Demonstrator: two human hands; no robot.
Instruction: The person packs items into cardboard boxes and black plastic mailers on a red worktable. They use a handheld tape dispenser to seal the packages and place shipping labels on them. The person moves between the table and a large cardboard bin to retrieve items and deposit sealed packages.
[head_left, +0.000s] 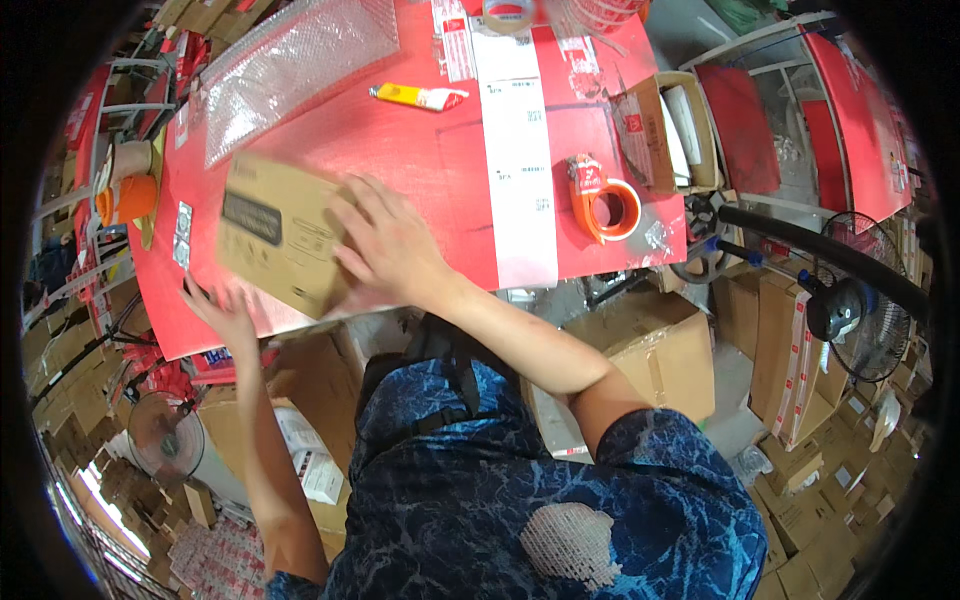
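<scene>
A brown cardboard box (281, 229) with a dark printed panel is slightly blurred above the left part of a red table (442, 187). My right hand (386, 240) grips its right side, with the fingers spread over the top face. Past the box's near left corner, my left hand (225, 319) is at the table's front edge, its fingers apart. A small dark item (193, 286) shows at the left fingertips; whether they touch it is unclear. Just beyond that hand lies a small silvery strip (181, 236).
Bubble wrap (300, 67) covers the back left. A yellow-handled cutter (416, 96), a strip of printed labels (517, 150) and an orange tape dispenser (604, 202) lie rightward. An open carton (667, 135) stands at the right edge. Fans (855, 307) and cartons (645, 352) surround the table.
</scene>
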